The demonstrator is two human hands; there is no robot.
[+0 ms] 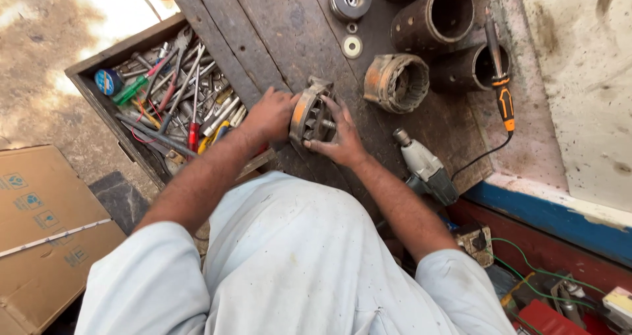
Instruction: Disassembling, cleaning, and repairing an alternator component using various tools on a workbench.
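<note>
Holding the round metal motor housing (311,118) between both hands was the whole game here. The left hand (270,114) had its grip wrapped tight on the housing's outer rim, and the right hand (342,137) closed its grip on the opposite side, fingers reaching across the ribbed face near the centre shaft. The housing stood on edge on the dark wooden surface (276,32), right between the two grips.

My take on doing this well: keep the part pressed down against the wood so it couldn't roll, and keep fingertips off the shaft end. I'd guess it was heavy and greasy, so a two-sided hold made sense.

Just beyond the right grip sat a rusty orange winding core (396,81), and further out two dark steel tubes (434,16). A grey power tool (424,167) lay close beside the right wrist. The open tool drawer (168,98) was near the left grip, handy.
</note>
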